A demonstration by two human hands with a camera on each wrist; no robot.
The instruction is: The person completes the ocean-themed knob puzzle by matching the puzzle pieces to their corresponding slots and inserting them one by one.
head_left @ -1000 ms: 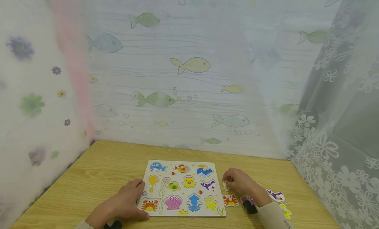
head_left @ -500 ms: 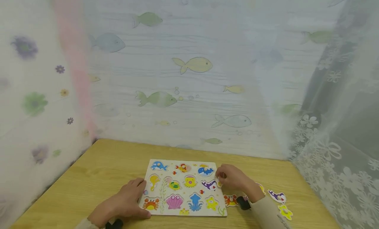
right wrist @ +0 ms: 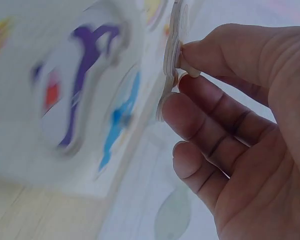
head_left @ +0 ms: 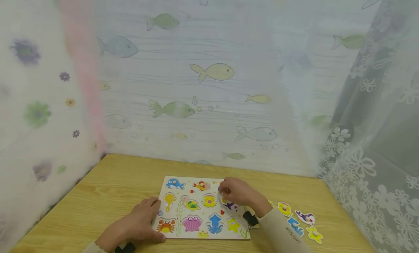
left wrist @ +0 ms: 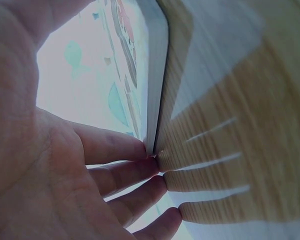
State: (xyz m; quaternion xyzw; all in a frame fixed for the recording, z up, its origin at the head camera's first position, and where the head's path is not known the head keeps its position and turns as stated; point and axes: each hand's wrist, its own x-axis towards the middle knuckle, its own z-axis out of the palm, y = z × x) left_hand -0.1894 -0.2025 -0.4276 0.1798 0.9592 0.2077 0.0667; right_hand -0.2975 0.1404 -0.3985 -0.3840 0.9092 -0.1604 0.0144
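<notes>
A wooden peg puzzle board [head_left: 203,220] with sea animal pictures lies flat on the table. My left hand [head_left: 139,220] rests at its left side, with fingertips at the edge and thumb at the near corner; in the left wrist view the fingers [left wrist: 115,145] extend loosely beside the board's edge. Over the board's right part, my right hand [head_left: 240,193] pinches a puzzle piece [right wrist: 171,55] by its small knob, between thumb and fingers. The piece appears edge-on in the right wrist view, its picture hidden. Beneath it is the purple whale slot [right wrist: 77,85].
Knobbed dolphin [head_left: 175,183] and red fish [head_left: 201,186] pieces sit in the board's far row. Right of the board lie a yellow octopus [head_left: 285,208], a purple whale piece [head_left: 305,217], a blue squid [head_left: 295,226] and a yellow star [head_left: 315,234]. A fish-patterned curtain [head_left: 212,111] stands behind.
My right hand has moved left from beside the board to over its right part, carrying the piece. The octopus and squid pieces have come into sight. My left hand stays put.
</notes>
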